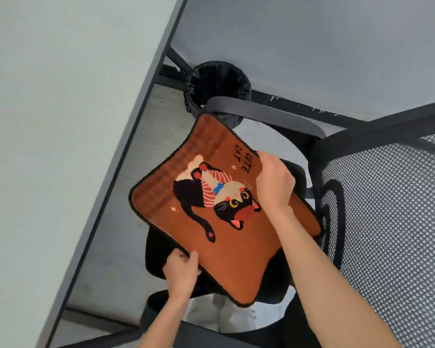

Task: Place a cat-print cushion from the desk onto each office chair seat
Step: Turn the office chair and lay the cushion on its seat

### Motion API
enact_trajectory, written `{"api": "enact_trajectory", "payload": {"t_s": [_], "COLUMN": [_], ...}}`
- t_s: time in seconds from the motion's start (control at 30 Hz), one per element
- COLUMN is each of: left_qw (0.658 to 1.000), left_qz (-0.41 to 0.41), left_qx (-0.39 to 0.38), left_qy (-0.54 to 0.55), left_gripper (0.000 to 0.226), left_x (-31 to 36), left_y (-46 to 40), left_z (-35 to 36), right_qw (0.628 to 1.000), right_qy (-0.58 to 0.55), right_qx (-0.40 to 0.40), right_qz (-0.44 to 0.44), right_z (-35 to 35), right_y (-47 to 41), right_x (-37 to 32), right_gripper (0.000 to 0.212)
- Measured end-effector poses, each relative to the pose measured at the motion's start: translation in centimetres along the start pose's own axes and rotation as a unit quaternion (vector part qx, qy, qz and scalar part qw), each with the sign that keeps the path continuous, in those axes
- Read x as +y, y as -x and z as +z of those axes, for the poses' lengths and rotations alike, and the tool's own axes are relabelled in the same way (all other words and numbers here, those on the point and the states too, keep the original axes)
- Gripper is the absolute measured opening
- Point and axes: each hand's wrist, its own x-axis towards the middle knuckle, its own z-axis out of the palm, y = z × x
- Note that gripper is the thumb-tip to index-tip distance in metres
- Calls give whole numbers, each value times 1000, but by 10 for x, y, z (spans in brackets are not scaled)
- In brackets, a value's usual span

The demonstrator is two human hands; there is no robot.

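Holding the cat-print cushion [224,212] with both hands, I have it above the black seat [156,254] of the office chair, tilted, with the printed face turned up toward the camera. My left hand [182,270] pinches the near-left edge, thumb on top and fingers curled under; my right hand [274,182] grips the far-right edge, fingers wrapped over the rim close to the "CUTE CAT" lettering. The cushion sits between my two hands, its diagonal running from the corner by the armrest [261,111] down to the corner nearest my body. The seat lies directly beneath and slightly to the left of it, only partly showing past the cushion's edges, so I cannot tell whether any part of the cushion touches it yet. The mesh backrest [387,222] stands just beside the cushion's right edge, and that is the relation I judge the next move turns on: the cushion looks rotated against the seat and crowds the backrest, so lowering it flat would call for squaring it and easing it away from the mesh. The worktop [48,121] is off to my left, and a black-lined waste bin [217,84] stands beyond the armrest.
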Motion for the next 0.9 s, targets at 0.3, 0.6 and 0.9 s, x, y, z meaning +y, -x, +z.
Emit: {"api": "enact_trajectory", "payload": {"t_s": [0.3, 0.6, 0.9], "left_qw": [986, 965, 961], "left_qz": [-48, 124, 72], "left_qx": [-139, 34, 76], "left_qy": [-77, -228, -256], "left_gripper": [14, 43, 40], "left_x": [-25, 7, -7], "left_y": [-4, -105, -156], "left_z": [19, -15, -14], "right_qw": [986, 915, 896], "right_qy": [-14, -41, -85], "right_qx": [-165, -236, -103], "right_qz": [-19, 324, 424], "right_z": [50, 102, 115], "right_y": [16, 122, 118], "right_x": [24, 87, 99], "right_gripper": [46, 68, 60]}}
